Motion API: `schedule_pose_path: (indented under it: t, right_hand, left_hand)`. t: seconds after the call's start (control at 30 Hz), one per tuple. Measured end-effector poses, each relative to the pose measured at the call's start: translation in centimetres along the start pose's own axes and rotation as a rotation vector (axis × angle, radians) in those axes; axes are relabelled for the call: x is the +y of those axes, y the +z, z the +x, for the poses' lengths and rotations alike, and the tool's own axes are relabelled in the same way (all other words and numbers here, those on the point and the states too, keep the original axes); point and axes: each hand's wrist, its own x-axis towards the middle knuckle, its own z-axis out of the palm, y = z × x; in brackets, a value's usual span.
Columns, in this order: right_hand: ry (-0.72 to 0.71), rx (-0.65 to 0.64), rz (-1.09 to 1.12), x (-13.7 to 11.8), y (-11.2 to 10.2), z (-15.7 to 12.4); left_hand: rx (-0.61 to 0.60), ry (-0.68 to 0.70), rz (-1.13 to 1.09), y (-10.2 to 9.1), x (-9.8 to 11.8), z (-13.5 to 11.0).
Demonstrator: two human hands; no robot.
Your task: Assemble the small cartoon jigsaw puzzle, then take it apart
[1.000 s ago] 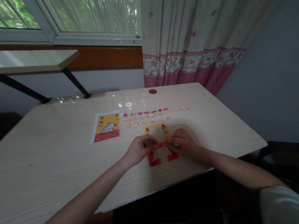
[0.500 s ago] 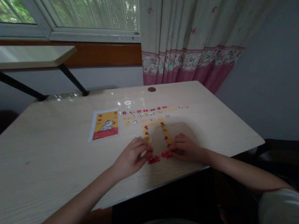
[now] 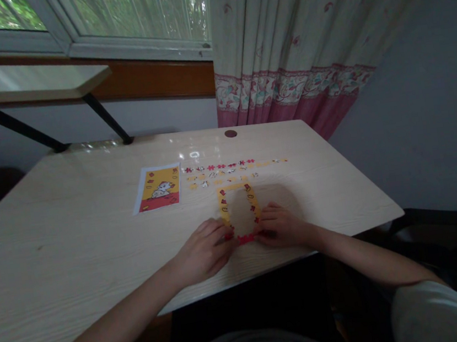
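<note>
Hands [image 3: 205, 251] [image 3: 282, 227] at seemingly now-gapless puzzle border [image 3: 246, 240]

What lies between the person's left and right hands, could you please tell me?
In the head view, the puzzle frame's red near edge lies between the left hand and the right hand.

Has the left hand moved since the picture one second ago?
Yes: judged against the dark round disc, the left hand has moved toward the near edge of the table, and slightly left.
</note>
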Motion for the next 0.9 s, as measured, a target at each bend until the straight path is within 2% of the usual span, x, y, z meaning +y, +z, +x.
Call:
schedule_pose_path:
  t: [0.57, 0.9]
  right_hand:
    - [0.037, -0.010, 0.031, 0.00, -0.50, -0.18]
    - [-0.064, 0.003, 0.025, 0.36, -0.07, -0.35]
  left_hand:
    - [0.002, 0.013, 0.038, 0.12, 0.35, 0.45]
    - [-0.001, 0.022, 0.069, -0.32, 0.76, 0.81]
